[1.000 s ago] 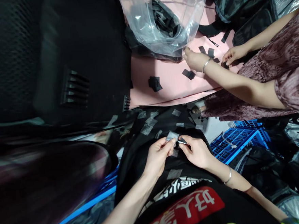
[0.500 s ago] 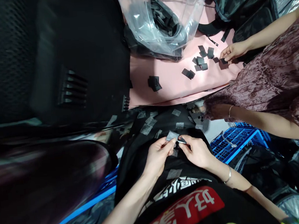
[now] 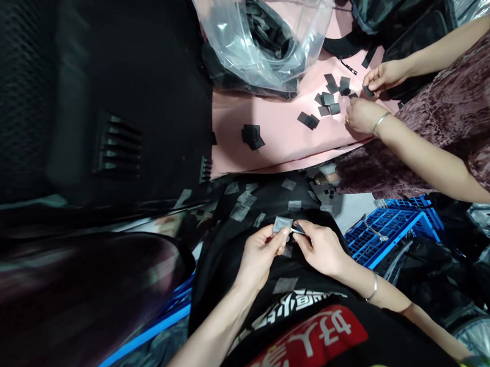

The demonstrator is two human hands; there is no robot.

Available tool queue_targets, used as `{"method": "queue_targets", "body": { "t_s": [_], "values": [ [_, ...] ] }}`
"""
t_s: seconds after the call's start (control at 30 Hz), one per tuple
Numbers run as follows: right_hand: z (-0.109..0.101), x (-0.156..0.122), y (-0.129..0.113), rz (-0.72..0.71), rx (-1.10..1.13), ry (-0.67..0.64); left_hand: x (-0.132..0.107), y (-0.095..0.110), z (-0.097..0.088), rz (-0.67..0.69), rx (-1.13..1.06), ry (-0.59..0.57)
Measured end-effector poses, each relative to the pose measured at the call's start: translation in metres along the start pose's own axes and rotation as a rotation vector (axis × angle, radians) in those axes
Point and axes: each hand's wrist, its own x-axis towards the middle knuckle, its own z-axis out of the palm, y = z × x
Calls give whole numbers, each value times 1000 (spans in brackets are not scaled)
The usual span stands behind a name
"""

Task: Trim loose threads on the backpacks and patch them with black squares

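My left hand (image 3: 260, 255) and my right hand (image 3: 321, 247) meet over my lap, fingertips almost touching. The left pinches a small translucent grey film piece (image 3: 282, 224). The right pinches a small black square piece (image 3: 297, 229) joined to that film. Both hands hover above a black garment (image 3: 247, 217) on my lap, dotted with several peeled grey film scraps (image 3: 242, 211). One more scrap (image 3: 285, 284) lies just under my wrists.
A pink sheet (image 3: 284, 141) ahead carries several small black squares (image 3: 327, 98) and a clear plastic bag (image 3: 266, 36) of black parts. Another person's hands (image 3: 364, 113) work at those squares on the right. A blue crate (image 3: 385, 229) sits at right, a large black object (image 3: 97, 104) at left.
My hands stay in place, still pinching the film and square. The other person's braceleted hand left the pink sheet, dropped toward the lap, then returned to the squares.
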Motion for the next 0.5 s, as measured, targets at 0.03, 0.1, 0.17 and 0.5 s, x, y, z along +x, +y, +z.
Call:
{"method": "queue_targets", "body": {
  "t_s": [0.03, 0.1, 0.17, 0.5],
  "values": [
    [1, 0, 0, 10, -16, 14, 0, 0, 0, 4, 5, -1],
    [1, 0, -1, 19, -13, 13, 1, 0, 0, 12, 14, -11],
    [2, -1, -1, 15, 26, -15, 1, 0, -1, 12, 12, -33],
    [7, 3, -4, 21, 222, 29, -1, 1, 0, 11, -10, -42]
  ]
}}
